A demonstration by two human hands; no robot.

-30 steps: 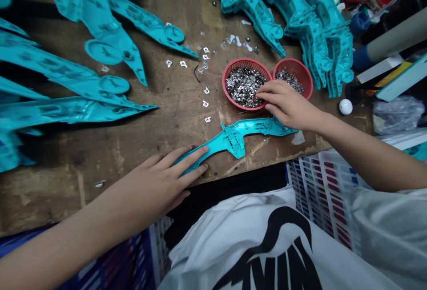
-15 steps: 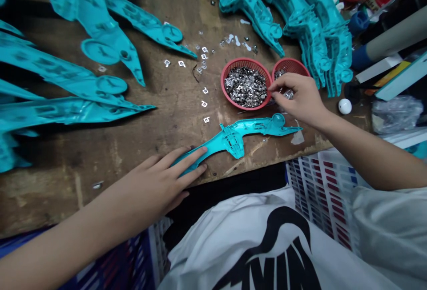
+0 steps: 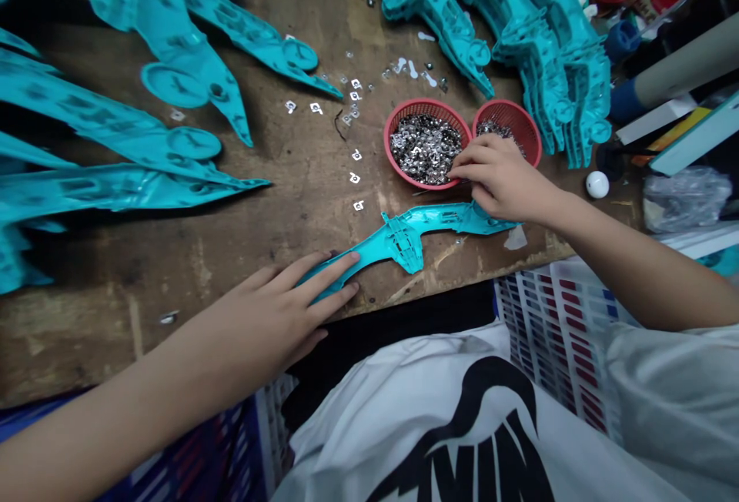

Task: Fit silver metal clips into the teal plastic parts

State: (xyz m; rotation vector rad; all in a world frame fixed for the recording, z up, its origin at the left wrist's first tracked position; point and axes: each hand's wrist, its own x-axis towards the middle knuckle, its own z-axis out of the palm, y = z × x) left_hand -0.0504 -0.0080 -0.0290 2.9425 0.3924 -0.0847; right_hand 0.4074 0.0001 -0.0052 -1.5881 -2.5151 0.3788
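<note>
Worn wooden surface (image 3: 173, 256), teal mouldings piled all round. Left hand (image 3: 271, 325) lies flat, fingers stretched wide, pressing the left end of the teal plastic part (image 3: 404, 236) near the front edge. Right hand (image 3: 502, 179) sits over its right end at the red basket (image 3: 398, 121) of metal clips (image 3: 421, 149), fingers pinched narrow; whether they hold a clip, I can't tell. Second red basket (image 3: 519, 113) just beside.

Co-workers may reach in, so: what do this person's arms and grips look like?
Left grip and right grip bare: no gloves, rings or watch. Forearms uncovered. White short sleeve on the right arm, white shirt with black print.
</note>
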